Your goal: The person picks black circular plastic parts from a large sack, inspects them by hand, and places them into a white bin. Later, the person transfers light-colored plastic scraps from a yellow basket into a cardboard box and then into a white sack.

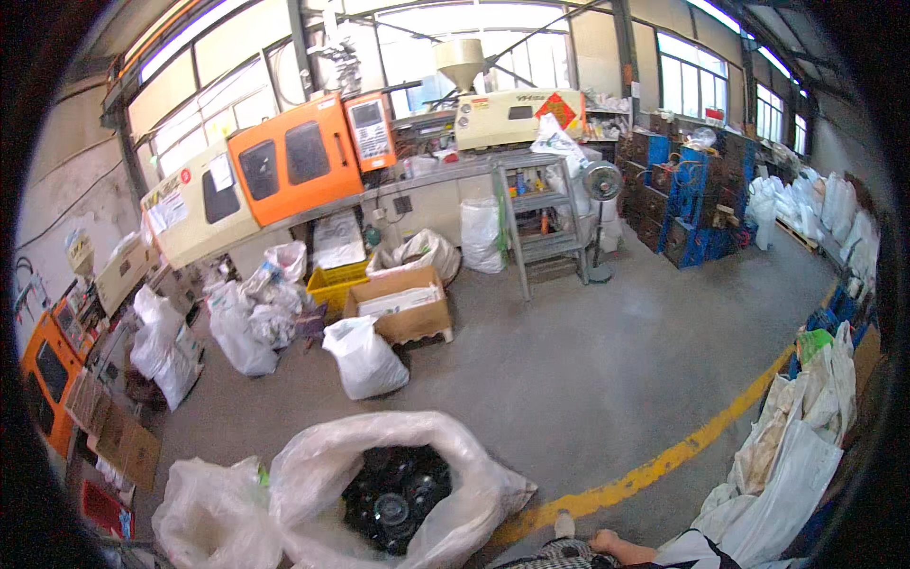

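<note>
At the bottom edge, right of centre, one of my hands [606, 542] shows beside checked cloth; it appears to be my right hand, with the fingers too small and turned away to read. My left hand is out of view. Just left of it stands a large open white plastic sack [469, 455] with its rim rolled outward. Round black plastic parts [391, 508] lie inside that sack. Against its left side leans a second open white sack [213, 498], whose contents are not plain.
Beyond are a white sack [366, 363], a cardboard box [419, 327], a yellow crate [330, 284] and an orange and cream injection moulding machine [306, 171]. A metal step stand [544, 245] and a fan [602, 183] stand further back. White sacks [789, 455] line the right; a yellow line [661, 462] crosses the floor.
</note>
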`<state>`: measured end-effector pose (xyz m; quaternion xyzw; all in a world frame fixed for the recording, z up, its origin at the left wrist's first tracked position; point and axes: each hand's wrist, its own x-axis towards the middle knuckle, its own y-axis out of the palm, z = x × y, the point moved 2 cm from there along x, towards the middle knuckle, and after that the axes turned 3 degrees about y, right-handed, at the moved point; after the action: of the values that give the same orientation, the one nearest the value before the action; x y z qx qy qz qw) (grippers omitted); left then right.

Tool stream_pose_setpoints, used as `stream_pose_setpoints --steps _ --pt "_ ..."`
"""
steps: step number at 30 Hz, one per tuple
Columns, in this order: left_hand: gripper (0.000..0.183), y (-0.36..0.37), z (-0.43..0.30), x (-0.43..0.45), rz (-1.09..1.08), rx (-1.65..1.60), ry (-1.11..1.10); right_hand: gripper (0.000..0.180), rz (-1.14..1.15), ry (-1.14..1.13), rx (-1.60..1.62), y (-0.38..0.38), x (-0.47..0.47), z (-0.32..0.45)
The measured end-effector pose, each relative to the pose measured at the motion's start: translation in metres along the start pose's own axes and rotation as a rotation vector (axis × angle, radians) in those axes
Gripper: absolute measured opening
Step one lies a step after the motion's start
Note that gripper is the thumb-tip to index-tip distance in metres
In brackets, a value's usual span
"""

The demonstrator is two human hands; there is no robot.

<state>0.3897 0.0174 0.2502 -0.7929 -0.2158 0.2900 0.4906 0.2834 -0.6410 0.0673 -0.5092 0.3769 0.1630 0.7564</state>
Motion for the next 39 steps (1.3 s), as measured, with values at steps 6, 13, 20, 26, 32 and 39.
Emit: stream_pose_setpoints --steps 6,13,20,26,32,39 --pt "0.070 0.086 -0.250 -0.016 0.317 0.012 0.282 0.051 0.312 -0.063 -0.151 -0.122 0.036 -0.151" --pt "0.064 0.225 -0.377 -0.080 0.907 0.202 0.404 0.028 -0.472 0.531 0.786 -0.227 0.018 -0.216" --pt "0.059 0.251 -0.576 -0.122 1.090 0.180 0.715 0.038 -0.546 0.257 0.480 -0.129 0.063 -0.276" --pt "0.062 0.329 -0.487 0.030 0.926 0.431 0.767 0.039 0.028 0.313 0.581 -0.252 0.160 -0.136" --pt "0.060 0.301 -0.506 0.103 1.149 0.268 0.164 0.044 0.001 0.313 0.471 -0.420 0.292 -0.109" --pt "0.053 0.242 -0.545 0.225 0.748 0.065 0.093 0.054 -0.025 0.081 0.883 -0.598 0.549 0.014"
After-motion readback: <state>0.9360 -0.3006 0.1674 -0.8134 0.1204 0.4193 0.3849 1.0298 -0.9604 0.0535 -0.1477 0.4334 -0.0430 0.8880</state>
